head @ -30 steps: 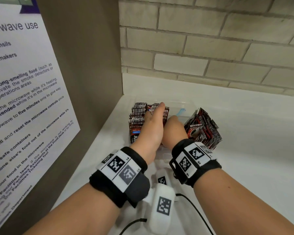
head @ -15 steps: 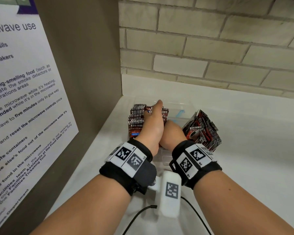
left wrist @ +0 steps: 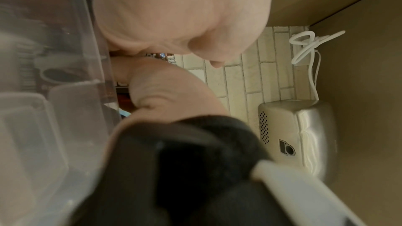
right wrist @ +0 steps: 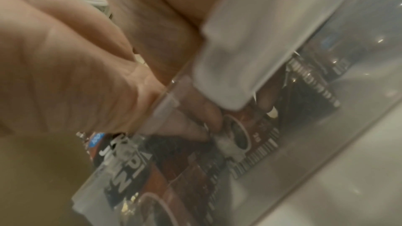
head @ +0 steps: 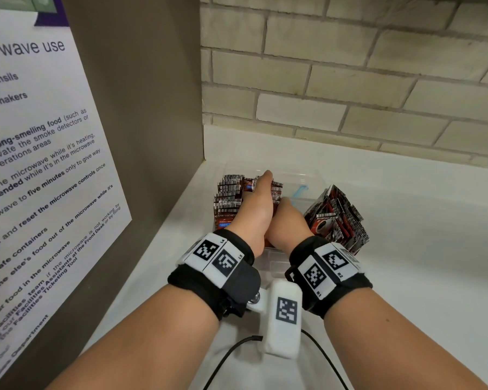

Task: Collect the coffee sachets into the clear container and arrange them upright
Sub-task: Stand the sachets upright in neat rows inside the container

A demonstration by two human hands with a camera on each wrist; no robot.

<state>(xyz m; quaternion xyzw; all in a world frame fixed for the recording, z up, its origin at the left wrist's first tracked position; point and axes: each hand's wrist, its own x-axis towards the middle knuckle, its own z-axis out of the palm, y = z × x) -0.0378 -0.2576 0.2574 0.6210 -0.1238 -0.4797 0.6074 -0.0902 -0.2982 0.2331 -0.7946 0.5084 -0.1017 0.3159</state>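
Left hand (head: 255,205) and right hand (head: 286,225) side by side, fingers downward.

Beside the glossy clear plastic container (head: 307,180), foil-like sachets (head: 335,218) shone; the white counter (head: 420,220) looked smooth, the brick wall (head: 350,80) rough.

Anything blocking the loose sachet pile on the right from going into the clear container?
Partly. Both hands, left hand and right hand, fill the clear plastic container's opening beside the upright dark red sachets. The loose pile of dark red sachets sits outside its right wall.

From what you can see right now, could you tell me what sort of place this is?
Probably a shared office kitchenette: a microwave-use notice on the side panel, coffee sachets on a white counter, and a brick-tile wall.
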